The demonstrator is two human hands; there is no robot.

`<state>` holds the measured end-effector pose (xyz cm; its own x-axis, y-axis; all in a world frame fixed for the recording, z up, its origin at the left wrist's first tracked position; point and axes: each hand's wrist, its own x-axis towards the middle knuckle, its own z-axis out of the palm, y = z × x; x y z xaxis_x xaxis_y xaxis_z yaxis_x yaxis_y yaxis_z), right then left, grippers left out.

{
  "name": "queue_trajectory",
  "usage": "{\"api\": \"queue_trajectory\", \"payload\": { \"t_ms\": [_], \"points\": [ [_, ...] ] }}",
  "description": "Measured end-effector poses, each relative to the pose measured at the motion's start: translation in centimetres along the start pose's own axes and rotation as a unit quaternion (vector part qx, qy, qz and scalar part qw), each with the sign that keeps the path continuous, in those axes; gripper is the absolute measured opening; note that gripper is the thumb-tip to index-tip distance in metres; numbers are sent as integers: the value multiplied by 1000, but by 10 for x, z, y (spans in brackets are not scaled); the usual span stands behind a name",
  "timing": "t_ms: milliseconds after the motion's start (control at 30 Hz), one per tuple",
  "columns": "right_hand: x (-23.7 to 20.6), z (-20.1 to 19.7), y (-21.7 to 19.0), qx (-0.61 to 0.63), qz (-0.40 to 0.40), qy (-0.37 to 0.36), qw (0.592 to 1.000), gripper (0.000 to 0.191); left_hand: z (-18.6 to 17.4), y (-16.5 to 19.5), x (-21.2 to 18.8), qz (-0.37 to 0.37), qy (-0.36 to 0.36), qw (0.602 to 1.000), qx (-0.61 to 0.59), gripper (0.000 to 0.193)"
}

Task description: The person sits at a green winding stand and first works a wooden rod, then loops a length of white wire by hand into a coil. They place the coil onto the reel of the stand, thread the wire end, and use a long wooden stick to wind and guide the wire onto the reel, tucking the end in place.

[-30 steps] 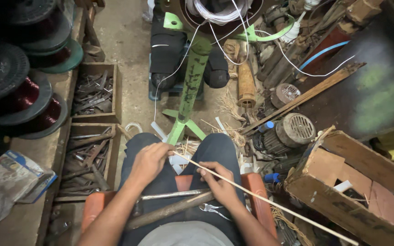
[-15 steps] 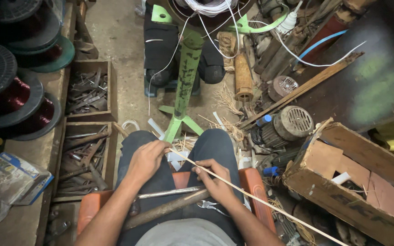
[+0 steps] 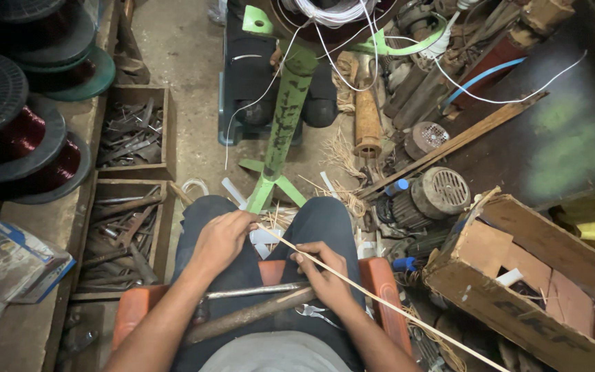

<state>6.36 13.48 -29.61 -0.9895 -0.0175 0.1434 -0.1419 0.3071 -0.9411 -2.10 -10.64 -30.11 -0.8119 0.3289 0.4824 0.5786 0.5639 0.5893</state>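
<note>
**A:** What are the hands doing?

**B:** Both are on a long thin bamboo strip (image 3: 380, 303), pale and straight, that runs diagonally from the lap down to the lower right corner. The left hand (image 3: 220, 238) rests on the left thigh with its fingers curled over the strip's upper end. The right hand (image 3: 323, 274) is closed around the strip a little further along, thumb on top, pinching it.

**A:** Anything else on the lap?

**B:** A rusty iron rod (image 3: 249, 315) lies across both thighs, with a thinner grey metal bar (image 3: 253, 292) just above it. Small pliers (image 3: 315, 313) lie beside the right wrist. The person sits on an orange stool (image 3: 380, 275).

**A:** And in front?

**B:** A green metal stand (image 3: 285, 131) rises from the floor between the knees, with white wire (image 3: 332, 10) coiled at its top. Bamboo slivers (image 3: 342, 155) are scattered on the floor near its base.

**A:** The sides?

**B:** On the left, two wooden trays of tools (image 3: 122, 227) sit beside spools of copper wire (image 3: 18, 134). On the right stand an electric motor (image 3: 435, 196) and a cardboard box (image 3: 525, 275), well apart from the hands.
</note>
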Motion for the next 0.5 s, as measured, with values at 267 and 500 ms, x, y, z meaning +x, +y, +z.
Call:
{"api": "queue_trajectory", "payload": {
  "t_ms": [267, 500],
  "points": [
    [-1, -3, 5, 7, 9, -6, 1000, 19, 0, 1, 2, 10, 8, 1000, -14, 18],
    [0, 3, 6, 20, 13, -3, 1000, 22, -10, 2, -1, 32, 25, 999, -21, 16]
  ]
}}
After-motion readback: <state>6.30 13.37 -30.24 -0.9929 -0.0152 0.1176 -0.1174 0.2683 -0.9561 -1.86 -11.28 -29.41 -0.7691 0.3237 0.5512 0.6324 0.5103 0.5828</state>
